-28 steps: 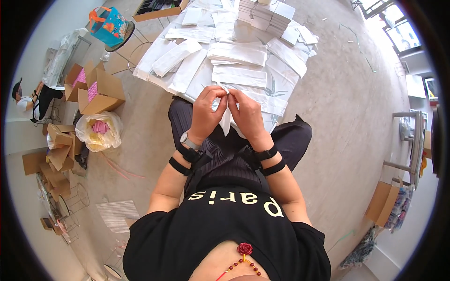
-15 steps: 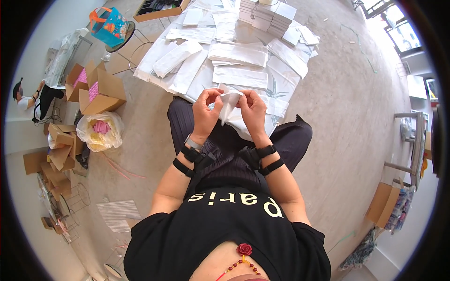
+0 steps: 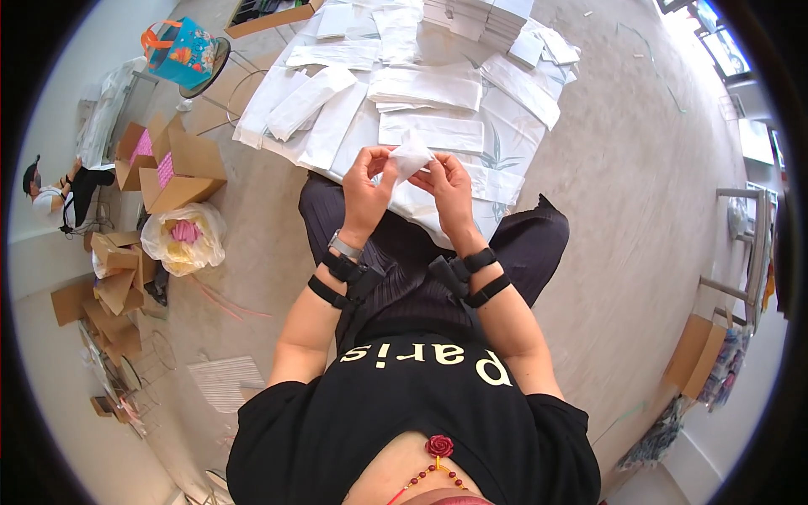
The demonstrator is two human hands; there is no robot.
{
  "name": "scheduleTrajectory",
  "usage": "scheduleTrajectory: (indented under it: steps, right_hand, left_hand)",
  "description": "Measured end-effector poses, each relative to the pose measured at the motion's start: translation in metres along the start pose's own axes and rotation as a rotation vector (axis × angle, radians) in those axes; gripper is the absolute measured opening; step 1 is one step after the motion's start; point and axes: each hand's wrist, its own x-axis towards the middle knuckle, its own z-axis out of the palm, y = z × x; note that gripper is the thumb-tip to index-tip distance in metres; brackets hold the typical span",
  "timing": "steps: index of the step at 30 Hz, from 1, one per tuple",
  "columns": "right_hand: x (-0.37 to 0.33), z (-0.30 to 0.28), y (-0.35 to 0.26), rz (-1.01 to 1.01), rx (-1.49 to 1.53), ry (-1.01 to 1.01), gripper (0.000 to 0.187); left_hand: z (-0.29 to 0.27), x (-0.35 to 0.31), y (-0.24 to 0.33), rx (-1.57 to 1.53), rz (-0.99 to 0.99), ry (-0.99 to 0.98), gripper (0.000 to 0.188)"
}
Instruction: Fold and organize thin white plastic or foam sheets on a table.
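Between my two hands, over the near edge of the table, is a small folded piece of thin white sheet, its exact kind unclear. My left hand pinches its left side with thumb and fingers. On its right side my right hand pinches too, fingertips curled in. Just beyond lie a flat white strip-like packet and a thicker pile of white sheets. More white folded sheets are spread to the left, and another long one lies to the right.
The table's pale leaf-patterned cover reaches my knees. Stacked white boxes stand at its far side. Left are a stool with a blue bag, open cartons, a plastic sack and a seated person. A metal rack stands right.
The white sheet has been turned or folded up: its hanging lower tip is gone and it now bunches higher between my fingertips. My head view has shifted slightly.
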Motion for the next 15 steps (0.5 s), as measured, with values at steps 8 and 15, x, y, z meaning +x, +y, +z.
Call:
scheduleTrajectory:
  steps: [8,15]
  right_hand:
    - [-0.009,0.001,-0.008,-0.21,-0.238,-0.024,0.017]
    - [-0.031,0.019,-0.046,-0.403,-0.567,0.066,0.018]
  left_hand:
    - [0.027,-0.006,0.014,0.314,0.15,0.12,0.024]
    - [0.038,-0.013,0.035,0.298,0.183,0.165,0.023]
